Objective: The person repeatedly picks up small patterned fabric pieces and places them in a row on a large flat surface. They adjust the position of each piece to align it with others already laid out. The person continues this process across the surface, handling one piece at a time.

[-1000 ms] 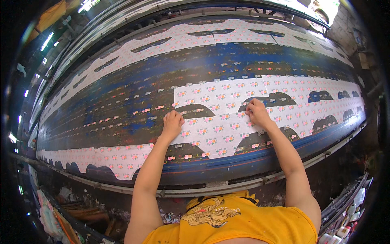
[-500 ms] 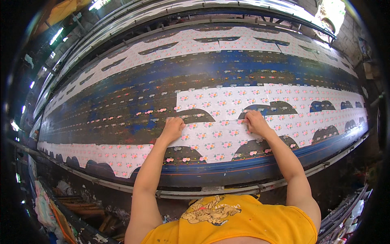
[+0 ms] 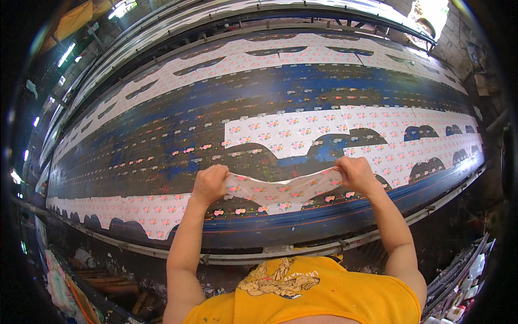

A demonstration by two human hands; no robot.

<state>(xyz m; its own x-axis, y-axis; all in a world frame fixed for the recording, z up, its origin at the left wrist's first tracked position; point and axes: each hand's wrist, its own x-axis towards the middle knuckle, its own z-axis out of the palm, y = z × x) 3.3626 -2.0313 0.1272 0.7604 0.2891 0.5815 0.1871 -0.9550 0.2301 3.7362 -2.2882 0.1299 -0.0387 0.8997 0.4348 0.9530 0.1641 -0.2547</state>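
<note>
Between my two hands a white fabric piece with a pink and orange flower print (image 3: 275,193) is stretched, its far edge lifted and sagging in the middle. My left hand (image 3: 211,183) pinches its left far corner. The right far corner is in the closed fingers of my right hand (image 3: 355,174). The near part of the piece still lies on the long dark printing table (image 3: 135,167). Just beyond it, another flower-printed piece (image 3: 286,129) lies flat, with curved cut-outs along its near edge.
More printed pieces (image 3: 145,210) lie along the near edge at left, and others (image 3: 431,116) at right. A far row of printed pieces (image 3: 291,56) runs along the table's back. A metal rail (image 3: 237,258) borders the near side. Bottles and rods (image 3: 464,291) sit at lower right.
Both hands have pulled the piece's far edge up off the table and toward me. Dark and blue table surface now shows where that edge lay flat.
</note>
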